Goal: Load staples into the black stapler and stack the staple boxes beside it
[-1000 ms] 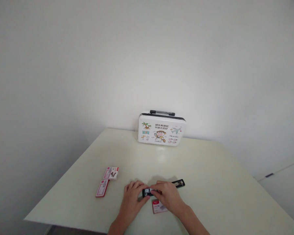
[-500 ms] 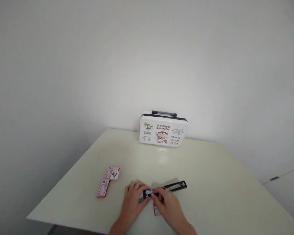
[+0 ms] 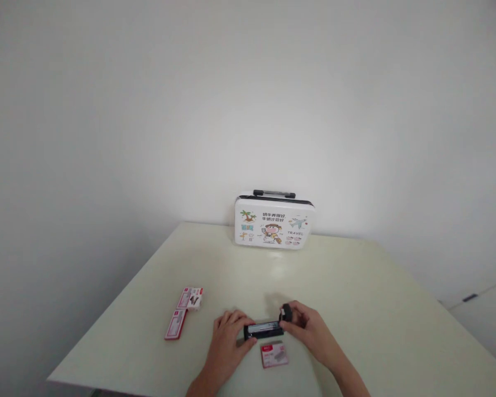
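A black stapler (image 3: 265,331) lies on the table in front of me, its long base showing a pale metal channel. My left hand (image 3: 229,336) pinches the left end of the base between thumb and fingers. My right hand (image 3: 308,325) grips the stapler's dark top arm (image 3: 287,313) at the right end, where it stands raised from the base. Just below the stapler is a small red and white staple box (image 3: 274,354), touched by neither hand.
Several small red and white boxes (image 3: 176,324) lie together on the left of the table (image 3: 347,281). A white case (image 3: 274,223) with cartoon prints and a black handle stands at the back, close to the wall (image 3: 248,110).
My right hand has moved from the stapler's left part to its right end and now holds the top arm, which has swung up. The staple box below is now uncovered.
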Demonstrator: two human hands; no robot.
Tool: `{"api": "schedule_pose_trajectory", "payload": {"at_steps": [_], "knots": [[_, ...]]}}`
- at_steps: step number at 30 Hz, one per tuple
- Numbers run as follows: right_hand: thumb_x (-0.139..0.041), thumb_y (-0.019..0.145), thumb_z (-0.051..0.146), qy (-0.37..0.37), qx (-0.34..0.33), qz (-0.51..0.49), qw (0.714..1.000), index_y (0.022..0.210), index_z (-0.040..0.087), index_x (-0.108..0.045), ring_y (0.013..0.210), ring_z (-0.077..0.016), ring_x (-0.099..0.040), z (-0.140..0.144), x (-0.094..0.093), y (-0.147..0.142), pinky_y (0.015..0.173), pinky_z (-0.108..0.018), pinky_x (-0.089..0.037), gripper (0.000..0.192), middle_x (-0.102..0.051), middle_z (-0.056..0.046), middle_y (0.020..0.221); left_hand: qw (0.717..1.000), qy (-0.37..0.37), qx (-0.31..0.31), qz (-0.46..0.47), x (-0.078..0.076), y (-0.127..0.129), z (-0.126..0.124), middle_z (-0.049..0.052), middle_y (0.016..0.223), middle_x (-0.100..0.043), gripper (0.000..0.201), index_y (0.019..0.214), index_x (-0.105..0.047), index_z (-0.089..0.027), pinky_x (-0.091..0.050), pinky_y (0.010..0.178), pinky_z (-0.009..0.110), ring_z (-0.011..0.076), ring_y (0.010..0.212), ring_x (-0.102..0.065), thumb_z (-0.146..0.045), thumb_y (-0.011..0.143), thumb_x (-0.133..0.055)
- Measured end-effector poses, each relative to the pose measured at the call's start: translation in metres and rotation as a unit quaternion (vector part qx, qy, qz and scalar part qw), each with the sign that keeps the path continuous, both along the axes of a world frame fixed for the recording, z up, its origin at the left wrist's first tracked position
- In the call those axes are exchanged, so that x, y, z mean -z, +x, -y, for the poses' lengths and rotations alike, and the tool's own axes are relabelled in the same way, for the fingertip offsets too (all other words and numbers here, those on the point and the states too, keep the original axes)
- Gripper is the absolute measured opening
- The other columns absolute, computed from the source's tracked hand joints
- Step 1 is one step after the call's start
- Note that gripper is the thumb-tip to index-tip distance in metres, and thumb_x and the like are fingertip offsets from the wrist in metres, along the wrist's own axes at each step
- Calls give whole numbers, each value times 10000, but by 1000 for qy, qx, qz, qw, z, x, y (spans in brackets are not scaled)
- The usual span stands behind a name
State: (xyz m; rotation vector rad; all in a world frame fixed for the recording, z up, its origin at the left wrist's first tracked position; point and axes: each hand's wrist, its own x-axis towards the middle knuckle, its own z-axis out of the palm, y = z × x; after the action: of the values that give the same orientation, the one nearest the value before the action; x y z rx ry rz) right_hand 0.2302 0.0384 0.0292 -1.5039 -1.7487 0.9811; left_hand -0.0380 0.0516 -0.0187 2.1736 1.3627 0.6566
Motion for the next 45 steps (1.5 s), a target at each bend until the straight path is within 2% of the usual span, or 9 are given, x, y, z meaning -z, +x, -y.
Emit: {"api": "schedule_pose_trajectory", "payload": {"at_steps": [4,9,14,20,22,28,38,42,45], "knots": [[-772,798,398,12,-73,127,989,931,245,-704,631,-126,-527,-18,-10,-37,602,-235,-329,213,-571,76,656,1000,4,-3,6,1,2,1,13,1144,-676,272,1108,-700,-346,-353,953,410,265,1110,-554,-462,862,-715],[-818,691,241,17,-81,184,979,959,249,-708,758,-163,-584,-21,0,-58,657,-246,-312,290,-650,43,764,1000,7,-6,22,2,-3,0,18,1132,-675,232,1086,-692,-315,-375,965,413,264,1094,-558,-371,861,-679],[-731,773,267,11,-47,178,983,940,246,-680,697,-148,-560,-20,3,-44,621,-248,-281,176,-636,42,731,998,17,-28,54,-7,2,9,48,1246,-621,604,1278,-597,-290,-379,1041,449,269,1205,-507,-83,719,-496],[-697,821,430,-6,54,115,992,913,226,-614,583,-137,-482,-27,27,-15,581,-254,-282,239,-516,77,603,971,14,237,33,-35,41,33,-37,1342,-625,823,1268,-633,-426,-407,1031,455,272,1213,-525,-21,569,-476],[-651,855,511,-6,87,78,993,936,220,-619,570,-140,-454,-23,36,-5,572,-261,-287,304,-451,85,581,969,1,246,14,-38,31,32,-64,1370,-613,886,1311,-598,-455,-392,1064,434,244,1243,-515,0,565,-456],[-553,851,730,-27,152,-63,986,1061,183,-669,570,-147,-444,11,58,-6,528,-262,-335,597,-430,62,618,995,-55,72,-50,-21,-24,15,-15,1440,-547,875,1453,-490,-390,-298,1165,401,247,1345,-436,-121,624,-568],[-614,834,715,-39,172,-193,965,1187,159,-684,551,-144,-468,24,76,-66,500,-255,-372,662,-501,47,630,998,-32,51,-23,0,13,23,-8,1517,-513,910,1545,-370,-346,-289,1194,392,261,1364,-427,-253,692,-672],[-647,821,696,-36,180,-201,962,1179,159,-697,563,-145,-453,23,79,-63,522,-260,-355,647,-492,55,619,987,39,-155,-14,14,-33,22,34,1420,-578,536,1367,-570,-341,-374,1141,420,283,1319,-488,-481,852,-617],[-641,831,691,-40,178,-205,962,1181,159,-690,550,-140,-452,24,79,-62,501,-254,-343,639,-489,57,621,931,52,-360,-32,17,-88,18,226,1359,-526,548,1349,-541,-139,-347,1049,660,437,1272,-458,-505,973,-385]]}}
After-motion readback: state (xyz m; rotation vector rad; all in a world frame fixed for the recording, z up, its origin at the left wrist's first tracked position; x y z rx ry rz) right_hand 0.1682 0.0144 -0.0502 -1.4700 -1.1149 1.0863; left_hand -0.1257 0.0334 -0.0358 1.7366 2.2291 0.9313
